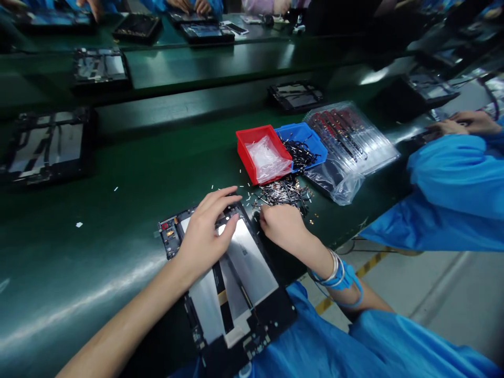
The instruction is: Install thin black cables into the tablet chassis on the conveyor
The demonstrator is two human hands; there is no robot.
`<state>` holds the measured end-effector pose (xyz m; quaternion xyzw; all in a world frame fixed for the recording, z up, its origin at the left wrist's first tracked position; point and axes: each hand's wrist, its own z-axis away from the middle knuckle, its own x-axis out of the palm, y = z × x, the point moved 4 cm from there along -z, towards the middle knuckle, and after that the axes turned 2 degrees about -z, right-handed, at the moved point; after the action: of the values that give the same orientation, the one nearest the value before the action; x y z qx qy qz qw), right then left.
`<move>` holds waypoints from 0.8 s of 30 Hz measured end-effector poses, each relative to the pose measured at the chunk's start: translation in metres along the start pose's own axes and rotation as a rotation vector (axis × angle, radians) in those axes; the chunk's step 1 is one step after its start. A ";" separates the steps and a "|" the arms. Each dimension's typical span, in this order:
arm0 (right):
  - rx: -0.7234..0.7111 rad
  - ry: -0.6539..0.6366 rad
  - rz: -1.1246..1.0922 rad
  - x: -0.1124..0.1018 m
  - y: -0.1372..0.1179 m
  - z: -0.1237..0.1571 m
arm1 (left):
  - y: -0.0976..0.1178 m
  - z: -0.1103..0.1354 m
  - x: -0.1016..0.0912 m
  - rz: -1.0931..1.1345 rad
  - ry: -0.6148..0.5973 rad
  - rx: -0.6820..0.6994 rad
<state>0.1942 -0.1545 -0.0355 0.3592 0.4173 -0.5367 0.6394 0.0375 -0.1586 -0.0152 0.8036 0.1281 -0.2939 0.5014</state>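
A green bench (pixel 157 147) with a smooth, glossy top runs across the room, above a pale floor (pixel 429 294) marked by a yellow-and-black strip (pixel 370 270). One opened flat device (pixel 252 257), rectangular, with silvery sheet panels in a dark frame, lies at the near edge, directly before the person. The left hand (pixel 207 228) rests over its upper end, open, fingers spread. The right hand (pixel 285 223) is beside the device's right edge, at the near side of one loose pile (pixel 283 193) of thin black and metallic strips; its fingers curl inward and the tips are hidden, so I cannot tell whether it grips anything. Two plastic bins stand behind the pile: one red bin (pixel 243 152) holding crinkled clear film (pixel 268 160), one blue bin (pixel 318 147) holding tangled black strips (pixel 299 152). Right of them lies one ribbed, transparent tray pack (pixel 370 152). Two similar opened devices sit farther left, one nearer (pixel 47 142), one beyond (pixel 100 68). One loose blue sleeve (pixel 449 173) belongs to a co-worker at right.
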 end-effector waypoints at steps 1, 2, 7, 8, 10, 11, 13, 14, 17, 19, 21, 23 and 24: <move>-0.001 0.034 0.002 0.000 0.003 0.002 | -0.001 0.001 0.000 0.013 0.001 -0.005; -0.026 0.077 0.004 0.000 0.005 0.004 | -0.002 0.001 0.000 0.027 0.003 -0.009; -0.462 0.131 0.068 0.006 -0.001 0.015 | -0.004 0.002 0.000 0.064 0.027 0.001; -0.524 0.107 0.103 0.007 -0.004 0.016 | -0.004 0.002 0.000 0.064 0.029 0.002; -0.586 0.061 0.176 0.010 -0.009 0.014 | -0.003 0.001 0.000 0.060 0.025 0.002; -0.599 0.041 0.206 0.010 -0.011 0.013 | -0.003 0.001 0.000 0.057 0.023 0.001; -0.610 0.005 0.234 0.009 -0.010 0.010 | -0.003 0.001 0.000 0.055 0.020 -0.003; -0.600 -0.003 0.233 0.006 -0.007 0.008 | -0.003 0.001 0.000 0.056 0.020 -0.003; -0.487 0.069 0.210 -0.009 0.012 0.003 | -0.004 0.002 0.000 0.061 0.021 0.000; -0.403 0.187 0.208 -0.024 0.027 0.004 | -0.004 0.002 0.001 0.060 0.017 0.021; -0.392 0.296 0.213 -0.039 0.033 0.008 | -0.003 0.002 0.002 0.060 0.008 0.046; -0.446 0.359 0.218 -0.050 0.028 0.013 | -0.001 0.003 0.004 0.060 -0.007 0.076; -0.483 0.374 0.222 -0.054 0.023 0.015 | 0.001 0.003 0.005 0.053 -0.018 0.090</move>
<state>0.2153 -0.1431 0.0196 0.3330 0.6010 -0.2737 0.6730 0.0410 -0.1621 -0.0189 0.8258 0.0892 -0.2931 0.4734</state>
